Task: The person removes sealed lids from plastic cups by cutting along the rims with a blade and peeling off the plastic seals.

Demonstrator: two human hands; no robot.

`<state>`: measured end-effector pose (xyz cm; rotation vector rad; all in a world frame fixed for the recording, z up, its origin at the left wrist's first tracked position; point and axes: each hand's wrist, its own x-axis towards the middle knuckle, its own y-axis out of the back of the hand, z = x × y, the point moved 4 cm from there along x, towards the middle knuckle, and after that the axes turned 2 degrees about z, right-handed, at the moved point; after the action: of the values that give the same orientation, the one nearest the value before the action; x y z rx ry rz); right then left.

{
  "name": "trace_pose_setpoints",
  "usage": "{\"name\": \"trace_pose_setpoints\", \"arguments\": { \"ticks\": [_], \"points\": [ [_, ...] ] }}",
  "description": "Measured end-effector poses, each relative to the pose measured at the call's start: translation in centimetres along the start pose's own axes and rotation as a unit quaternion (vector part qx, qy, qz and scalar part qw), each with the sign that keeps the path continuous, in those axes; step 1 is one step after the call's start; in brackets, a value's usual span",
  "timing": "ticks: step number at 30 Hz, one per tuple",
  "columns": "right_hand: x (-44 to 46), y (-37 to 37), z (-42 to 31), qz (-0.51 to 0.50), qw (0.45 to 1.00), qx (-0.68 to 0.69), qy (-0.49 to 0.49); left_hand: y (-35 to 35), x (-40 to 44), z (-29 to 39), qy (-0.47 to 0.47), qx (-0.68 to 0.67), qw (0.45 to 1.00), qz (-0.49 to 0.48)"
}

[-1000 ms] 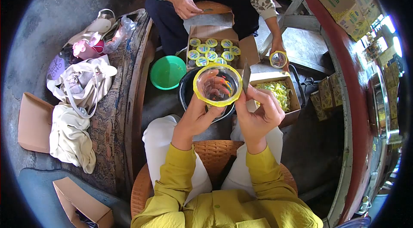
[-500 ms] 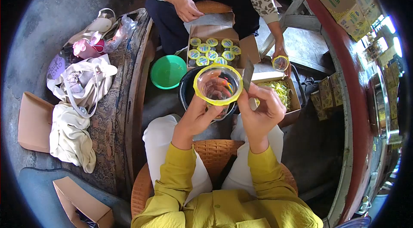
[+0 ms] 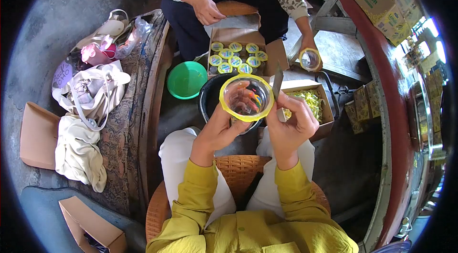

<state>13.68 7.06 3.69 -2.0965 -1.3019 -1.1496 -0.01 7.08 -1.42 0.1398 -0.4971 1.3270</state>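
Observation:
A clear plastic cup [image 3: 244, 100] with a yellow rim is tilted so that I look into its mouth. My left hand [image 3: 213, 132] is closed around its lower left side. Just right of the rim, my right hand [image 3: 295, 123] pinches a thin flat blade [image 3: 277, 82] that points upward, with the fingers close against the cup's edge. Whether the blade touches the rim, I cannot tell. Below the cup is a black bucket [image 3: 206, 103], partly hidden by my hands and the cup.
A cardboard box [image 3: 229, 34] holds several yellow-lidded cups [image 3: 234, 47]. Left of it lies a green basin [image 3: 185, 81]. Yellow strips [image 3: 309, 102] fill another box [image 3: 326, 126]. Opposite, a person's hand [image 3: 307, 42] holds a clear cup [image 3: 310, 60]. Bags [image 3: 90, 91] lie on the left bench.
The cup in my left hand has shifted slightly right and turned a little against the blade. My right hand has barely moved. The other person's cup has tilted.

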Motion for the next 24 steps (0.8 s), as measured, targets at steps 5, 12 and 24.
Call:
{"name": "trace_pose_setpoints", "arguments": {
  "ticks": [5, 12, 24],
  "points": [
    [0.0, 0.0, 0.3, -0.018, 0.997, 0.062, -0.034, -0.2, 0.0, 0.3, 0.009, -0.055, 0.998, 0.011],
    [0.0, -0.1, 0.2, -0.017, 0.998, 0.043, -0.032, -0.3, 0.1, 0.6, 0.030, -0.058, 0.998, 0.020],
    [-0.3, -0.1, 0.5, 0.012, 0.997, 0.058, -0.047, -1.0, 0.4, -0.7, -0.016, -0.105, 0.993, 0.058]
  ]
}}
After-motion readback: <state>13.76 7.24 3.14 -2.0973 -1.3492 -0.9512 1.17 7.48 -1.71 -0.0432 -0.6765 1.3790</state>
